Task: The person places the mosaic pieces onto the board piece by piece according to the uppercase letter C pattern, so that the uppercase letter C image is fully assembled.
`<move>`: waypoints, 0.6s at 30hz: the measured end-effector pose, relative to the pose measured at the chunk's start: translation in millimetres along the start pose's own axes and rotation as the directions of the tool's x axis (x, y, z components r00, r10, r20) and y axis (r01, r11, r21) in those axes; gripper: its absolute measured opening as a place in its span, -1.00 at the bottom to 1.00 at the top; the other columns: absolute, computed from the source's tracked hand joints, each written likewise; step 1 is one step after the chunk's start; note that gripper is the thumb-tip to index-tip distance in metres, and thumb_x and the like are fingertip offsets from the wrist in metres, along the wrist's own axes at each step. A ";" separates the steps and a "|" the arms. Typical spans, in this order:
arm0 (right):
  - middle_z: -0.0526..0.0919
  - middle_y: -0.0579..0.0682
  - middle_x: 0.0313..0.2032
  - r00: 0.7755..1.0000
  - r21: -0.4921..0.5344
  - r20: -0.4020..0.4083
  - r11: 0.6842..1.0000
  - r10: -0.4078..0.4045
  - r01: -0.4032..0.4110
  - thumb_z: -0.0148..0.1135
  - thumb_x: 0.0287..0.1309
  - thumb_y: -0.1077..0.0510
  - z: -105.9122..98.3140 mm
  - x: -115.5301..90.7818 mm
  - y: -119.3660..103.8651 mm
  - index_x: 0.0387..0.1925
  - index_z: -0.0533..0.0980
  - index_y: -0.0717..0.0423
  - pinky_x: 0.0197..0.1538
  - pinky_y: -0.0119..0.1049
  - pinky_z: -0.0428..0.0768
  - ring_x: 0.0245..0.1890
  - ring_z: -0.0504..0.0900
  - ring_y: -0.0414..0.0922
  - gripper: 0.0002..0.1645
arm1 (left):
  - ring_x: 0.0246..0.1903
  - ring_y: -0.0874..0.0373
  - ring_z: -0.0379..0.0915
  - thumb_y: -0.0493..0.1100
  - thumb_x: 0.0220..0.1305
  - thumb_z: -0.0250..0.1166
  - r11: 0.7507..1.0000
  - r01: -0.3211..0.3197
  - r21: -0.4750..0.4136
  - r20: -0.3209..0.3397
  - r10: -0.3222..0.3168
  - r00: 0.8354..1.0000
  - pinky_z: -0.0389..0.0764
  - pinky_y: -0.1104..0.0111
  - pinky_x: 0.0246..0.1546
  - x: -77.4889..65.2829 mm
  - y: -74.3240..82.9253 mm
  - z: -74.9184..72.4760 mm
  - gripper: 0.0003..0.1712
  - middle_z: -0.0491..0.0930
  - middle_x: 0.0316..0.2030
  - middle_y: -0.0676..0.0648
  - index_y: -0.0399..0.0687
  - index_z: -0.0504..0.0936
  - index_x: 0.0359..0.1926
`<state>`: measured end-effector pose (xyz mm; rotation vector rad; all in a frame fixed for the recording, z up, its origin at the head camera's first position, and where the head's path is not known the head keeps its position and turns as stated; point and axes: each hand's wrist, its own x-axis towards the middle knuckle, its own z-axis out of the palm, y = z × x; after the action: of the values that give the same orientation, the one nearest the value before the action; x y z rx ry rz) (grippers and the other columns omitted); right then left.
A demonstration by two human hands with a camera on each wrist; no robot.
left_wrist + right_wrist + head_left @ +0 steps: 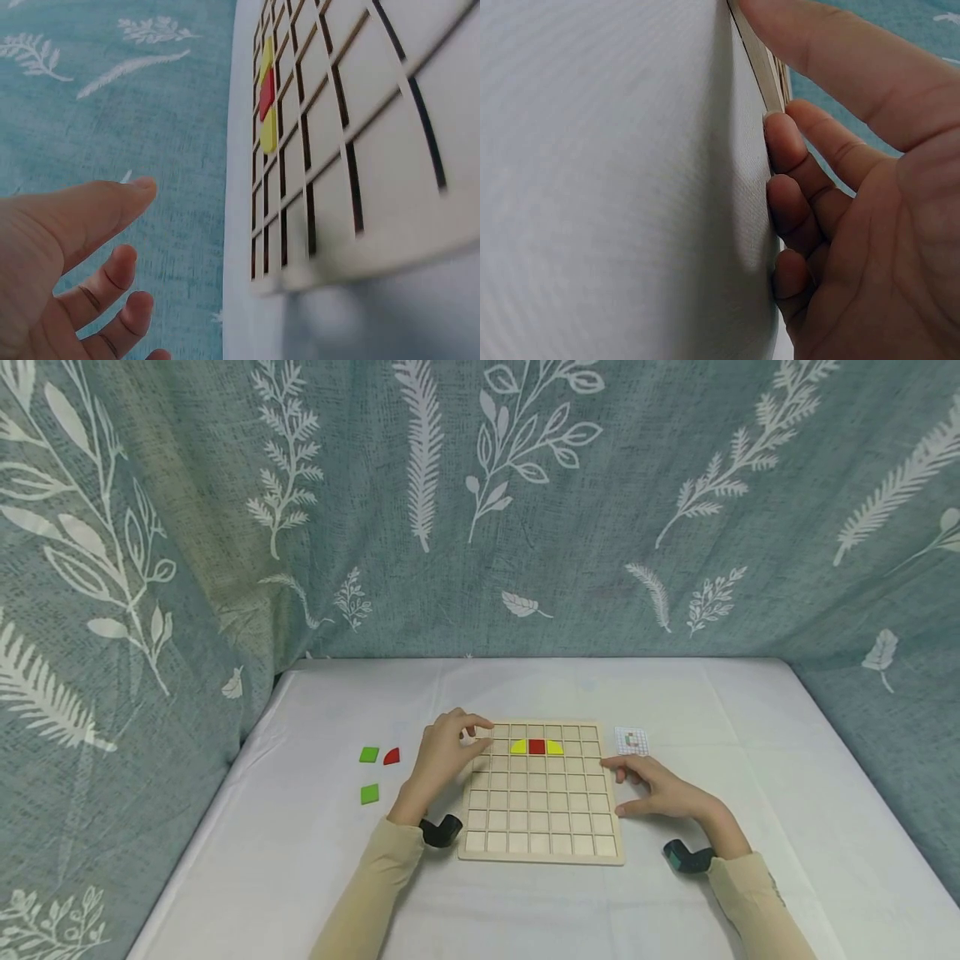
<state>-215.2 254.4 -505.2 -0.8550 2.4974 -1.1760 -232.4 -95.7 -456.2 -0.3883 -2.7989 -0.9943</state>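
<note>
A square wooden grid board (540,859) lies on the table. In its second row from the far side, a red square tile (537,747) sits between a left yellow quarter-round tile (518,747) and a right yellow quarter-round tile (554,747). My left hand (444,745) hovers by the board's far left corner, thumb and index finger parted with nothing between them. At the board's right edge rests my right hand (660,789), its index fingertip and thumb against the rim. The right wrist view shows the other fingers loosely bent beside the board's side (759,60).
Left of the board lie two green square tiles (369,754) and a red quarter-round tile (392,757). A small printed pattern card (632,741) lies beyond my right hand. A patterned blue-green curtain (465,510) hangs behind the white-covered table (300,860).
</note>
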 end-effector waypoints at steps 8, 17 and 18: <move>0.40 0.01 -0.28 1.000 0.007 0.000 1.000 -0.016 0.016 0.46 -0.15 0.12 -1.8 -1.6 -9.9 0.18 0.33 0.28 -0.12 -0.35 0.27 -0.24 0.27 -0.08 -0.17 | -0.43 0.12 0.32 -0.13 0.08 0.37 0.999 0.034 0.030 -0.030 -0.033 0.999 0.31 0.17 -0.26 -9.7 -19.0 -13.8 -0.78 0.47 -0.47 0.04 0.08 0.70 -0.18; 0.40 0.17 -0.31 0.998 0.021 -0.001 0.998 -0.064 0.064 0.44 -0.17 0.29 -6.9 -4.0 -33.5 0.14 0.32 0.45 -0.18 -0.31 0.28 -0.28 0.28 0.06 -0.21 | -0.43 0.08 0.30 -0.16 0.05 0.39 0.996 0.074 0.040 -0.041 -0.073 0.997 0.28 0.17 -0.30 -18.1 -41.2 -30.1 -0.75 0.51 -0.45 -0.09 0.00 0.69 -0.18; 0.40 0.16 -0.31 0.998 0.022 -0.002 0.998 -0.060 0.060 0.44 -0.17 0.29 -7.0 -4.1 -33.4 0.14 0.32 0.45 -0.17 -0.31 0.28 -0.28 0.27 0.06 -0.21 | -0.41 0.07 0.31 -0.16 0.04 0.39 0.996 0.079 0.045 -0.042 -0.077 0.996 0.27 0.18 -0.31 -18.7 -43.3 -31.7 -0.74 0.52 -0.44 -0.10 0.00 0.69 -0.17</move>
<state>-201.7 244.5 -475.2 -0.9298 2.4706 -1.2212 -225.5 -151.8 -461.8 -0.2524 -2.8142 -0.9390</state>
